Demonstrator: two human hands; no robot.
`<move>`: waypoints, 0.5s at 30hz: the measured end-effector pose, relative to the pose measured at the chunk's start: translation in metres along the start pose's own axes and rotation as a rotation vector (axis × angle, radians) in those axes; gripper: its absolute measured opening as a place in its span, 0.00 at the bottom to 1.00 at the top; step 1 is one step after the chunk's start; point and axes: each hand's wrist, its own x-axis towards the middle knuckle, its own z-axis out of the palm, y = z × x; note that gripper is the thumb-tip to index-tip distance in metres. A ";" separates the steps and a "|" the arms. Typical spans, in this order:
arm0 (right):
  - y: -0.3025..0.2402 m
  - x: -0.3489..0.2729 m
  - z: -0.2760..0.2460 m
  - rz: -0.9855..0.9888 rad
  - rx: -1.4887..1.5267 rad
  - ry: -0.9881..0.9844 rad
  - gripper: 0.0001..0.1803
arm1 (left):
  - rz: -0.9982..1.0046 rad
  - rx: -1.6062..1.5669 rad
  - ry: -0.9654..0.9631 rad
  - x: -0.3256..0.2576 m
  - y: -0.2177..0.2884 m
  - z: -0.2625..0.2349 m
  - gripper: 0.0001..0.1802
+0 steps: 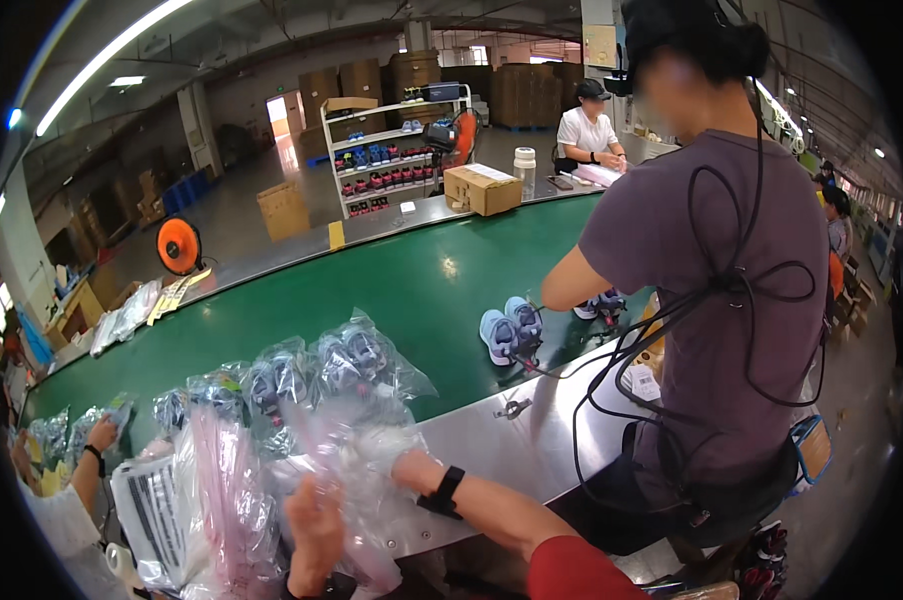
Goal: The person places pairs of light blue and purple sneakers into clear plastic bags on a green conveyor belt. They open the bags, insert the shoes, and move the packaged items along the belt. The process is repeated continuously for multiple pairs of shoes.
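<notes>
A clear plastic bag [357, 440], smeared by motion, lies crumpled between my two hands at the metal edge of the belt. My left hand [315, 525] is closed at its lower left side, gripping the film. From the right my right hand [412, 468], with a black band at the wrist, reaches into the plastic; its fingers are hidden there. Just beyond, on the green belt, lie bagged light-blue sneakers [357, 358] and another bagged pair [277, 385]. Left of my hands is a stack of clear and pinkish plastic bags [222, 490].
A co-worker [732, 260] stands close at my right, cables hanging down the back, beside unbagged blue sneakers [512, 330] on the green conveyor belt [422, 275]. Another person's hand [102, 432] touches bagged shoes at far left. A cardboard box [484, 190] and white bottle [525, 170] stand across the belt.
</notes>
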 end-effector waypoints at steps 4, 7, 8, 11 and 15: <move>-0.017 -0.011 -0.006 -0.167 0.272 0.153 0.12 | -0.228 -0.280 0.244 0.032 -0.014 -0.009 0.07; 0.004 -0.038 -0.034 -0.299 0.892 0.347 0.09 | -0.320 -0.500 0.303 0.043 -0.040 -0.015 0.09; 0.015 -0.048 -0.045 -0.127 1.150 0.310 0.08 | -0.349 -0.528 0.298 0.042 -0.053 -0.022 0.09; 0.097 -0.036 -0.049 0.275 0.662 0.849 0.09 | -0.341 -0.535 0.357 0.041 -0.044 -0.011 0.11; 0.200 -0.035 -0.033 0.707 -0.520 0.585 0.26 | -0.378 -0.501 0.262 0.038 -0.045 -0.002 0.10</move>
